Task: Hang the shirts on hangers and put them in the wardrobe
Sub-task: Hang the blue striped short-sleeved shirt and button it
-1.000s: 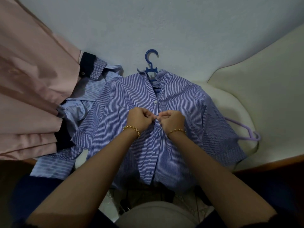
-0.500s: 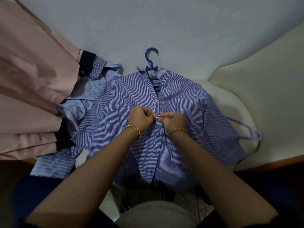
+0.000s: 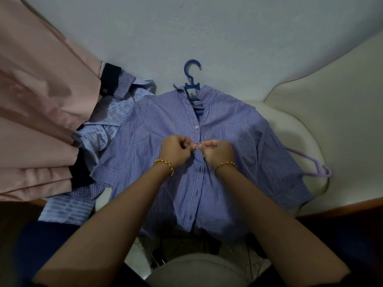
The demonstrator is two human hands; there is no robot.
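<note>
Buttoning looks to be the step in hand. In the head view, the striped shirt (image 3: 238,129) lies front-up at the centre on a white cushion (image 3: 290,131). It is already on the blue hanger (image 3: 191,79), whose hook sticks out of the collar at 12 o'clock. The left hand (image 3: 176,151) and right hand (image 3: 217,152) meet over the shirt's front opening. Both have their fingers curled tight, each pinching one edge of the shirt at a small button (image 3: 197,147). The top button (image 3: 196,127) just above looks fastened; those toward 6 o'clock appear undone. Next, the button likely needs pushing through its hole, a fine fingertip job, before the shirt is lifted by the hook. A purple hanger (image 3: 310,162) lies at 3 o'clock, a checked shirt (image 3: 107,121) at 9 o'clock beside pink cloth (image 3: 41,100). No wardrobe is in view.
</note>
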